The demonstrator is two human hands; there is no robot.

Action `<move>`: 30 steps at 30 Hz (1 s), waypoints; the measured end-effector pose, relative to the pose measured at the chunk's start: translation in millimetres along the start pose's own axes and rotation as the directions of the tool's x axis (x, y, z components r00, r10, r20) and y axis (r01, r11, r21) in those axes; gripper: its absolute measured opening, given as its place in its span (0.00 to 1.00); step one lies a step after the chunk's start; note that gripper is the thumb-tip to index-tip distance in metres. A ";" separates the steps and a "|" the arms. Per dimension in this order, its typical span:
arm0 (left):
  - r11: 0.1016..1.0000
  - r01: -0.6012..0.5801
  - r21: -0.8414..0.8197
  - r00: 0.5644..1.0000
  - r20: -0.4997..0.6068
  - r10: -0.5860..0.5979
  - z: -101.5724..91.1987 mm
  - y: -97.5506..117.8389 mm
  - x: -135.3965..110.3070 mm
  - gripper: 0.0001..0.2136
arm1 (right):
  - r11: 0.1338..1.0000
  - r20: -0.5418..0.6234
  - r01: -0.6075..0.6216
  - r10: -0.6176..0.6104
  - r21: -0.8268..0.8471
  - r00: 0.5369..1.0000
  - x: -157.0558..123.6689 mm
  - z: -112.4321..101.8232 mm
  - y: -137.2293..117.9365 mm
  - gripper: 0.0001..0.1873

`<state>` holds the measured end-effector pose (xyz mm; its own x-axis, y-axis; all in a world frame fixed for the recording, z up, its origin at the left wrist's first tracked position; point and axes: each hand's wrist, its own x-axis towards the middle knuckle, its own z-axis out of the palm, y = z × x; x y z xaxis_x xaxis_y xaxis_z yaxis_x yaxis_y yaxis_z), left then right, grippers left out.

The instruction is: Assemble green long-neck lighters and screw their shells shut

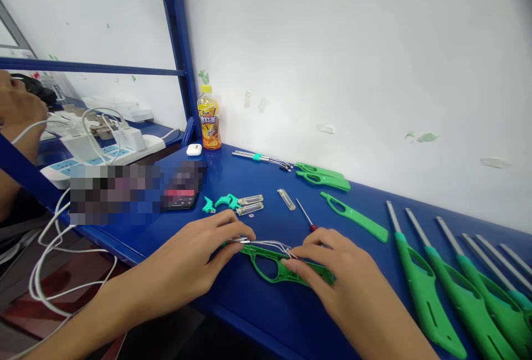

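A green plastic lighter shell lies flat on the blue table in front of me. My left hand pinches a thin metal tube at the shell's left end. My right hand presses its fingertips on the shell's right part, where fine white wires run from the tube. Both hands have their fingers closed on these parts.
Several finished green lighters lie in a row at right. Loose green shells, teal triggers, clear tubes and a red-tipped pin lie beyond my hands. An orange drink bottle stands by the wall. Another person's hand works at far left.
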<state>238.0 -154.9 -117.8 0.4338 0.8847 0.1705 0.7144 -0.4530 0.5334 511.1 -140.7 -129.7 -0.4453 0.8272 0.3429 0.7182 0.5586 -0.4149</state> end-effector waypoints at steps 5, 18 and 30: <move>0.999 0.038 0.007 0.998 0.041 -0.038 0.9 -5.0 0.8 0.12 | 0.999 0.020 0.027 -0.028 0.024 0.999 -1.1 -1.6 -5.1 0.08; 1.000 0.014 -0.009 1.000 0.025 -0.013 4.4 -6.9 4.6 0.09 | 0.999 0.106 -0.040 0.041 -0.014 0.994 -2.1 -2.3 -2.4 0.08; 1.000 -0.012 -0.009 0.999 0.032 0.012 5.5 -8.0 6.7 0.09 | 0.994 0.221 -0.082 0.096 -0.073 0.971 -1.7 -0.8 -0.6 0.06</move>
<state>238.3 -146.0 -125.5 0.4595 0.8754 0.1503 0.7042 -0.4622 0.5390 511.8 -142.5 -129.4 -0.4812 0.8701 0.1066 0.7892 0.4829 -0.3794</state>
